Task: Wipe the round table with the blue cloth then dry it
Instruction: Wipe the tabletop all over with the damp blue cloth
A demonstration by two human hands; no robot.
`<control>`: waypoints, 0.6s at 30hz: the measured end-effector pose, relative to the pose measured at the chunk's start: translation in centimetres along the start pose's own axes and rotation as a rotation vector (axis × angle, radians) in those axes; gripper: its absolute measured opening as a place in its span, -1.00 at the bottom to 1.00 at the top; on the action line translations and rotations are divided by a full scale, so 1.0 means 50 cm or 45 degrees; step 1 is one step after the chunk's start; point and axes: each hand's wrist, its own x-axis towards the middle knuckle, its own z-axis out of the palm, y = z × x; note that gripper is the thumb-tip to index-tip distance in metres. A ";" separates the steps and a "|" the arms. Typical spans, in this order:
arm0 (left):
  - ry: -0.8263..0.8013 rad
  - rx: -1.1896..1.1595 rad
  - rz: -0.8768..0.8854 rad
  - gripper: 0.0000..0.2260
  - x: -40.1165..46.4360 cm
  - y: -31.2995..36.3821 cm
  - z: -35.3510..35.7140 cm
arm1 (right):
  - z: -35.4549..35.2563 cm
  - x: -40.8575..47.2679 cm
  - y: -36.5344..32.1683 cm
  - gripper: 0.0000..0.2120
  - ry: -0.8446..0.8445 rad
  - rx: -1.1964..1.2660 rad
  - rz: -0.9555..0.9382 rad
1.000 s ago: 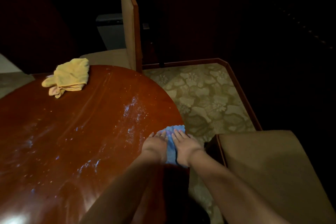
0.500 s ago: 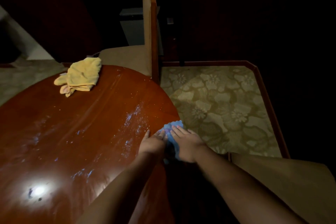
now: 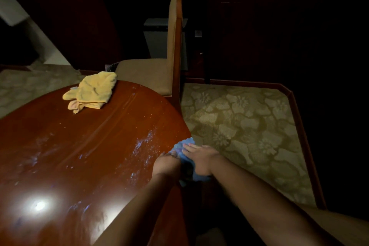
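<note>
No legible text, labels, brands or numbers anywhere. Small pale tag at the yellow cloth's [image 3: 93, 90] edge: too small and dim to read. Room too dark elsewhere.

1. Two bare forearms enter from the bottom edge of the view, with no sleeve on either.
2. The left hand [image 3: 166, 163] wears no glove, ring or watch.
3. The right hand [image 3: 200, 158] is likewise bare, its fingers [image 3: 189, 147] unadorned and the wrist uncovered.

Blue cloth [image 3: 184, 146] mostly hidden under both hands; round table [image 3: 79, 156] cut off left & bottom.
</note>
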 end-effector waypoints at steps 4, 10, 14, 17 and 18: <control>0.045 -0.072 -0.097 -0.64 0.020 0.005 -0.035 | -0.037 0.034 0.026 -0.32 -0.032 -0.051 -0.059; 0.063 -0.127 -0.154 -0.67 0.071 -0.004 -0.051 | -0.094 0.078 0.050 -0.31 -0.091 -0.054 -0.112; 0.100 -0.189 -0.168 -0.44 0.092 -0.019 -0.022 | -0.110 0.099 0.060 -0.33 -0.138 -0.116 -0.129; 0.125 -0.232 -0.194 -0.42 0.093 -0.024 -0.015 | -0.123 0.120 0.071 -0.34 -0.146 -0.173 -0.145; 0.137 -0.240 -0.201 -0.41 0.096 -0.025 -0.016 | -0.126 0.126 0.072 -0.34 -0.149 -0.192 -0.152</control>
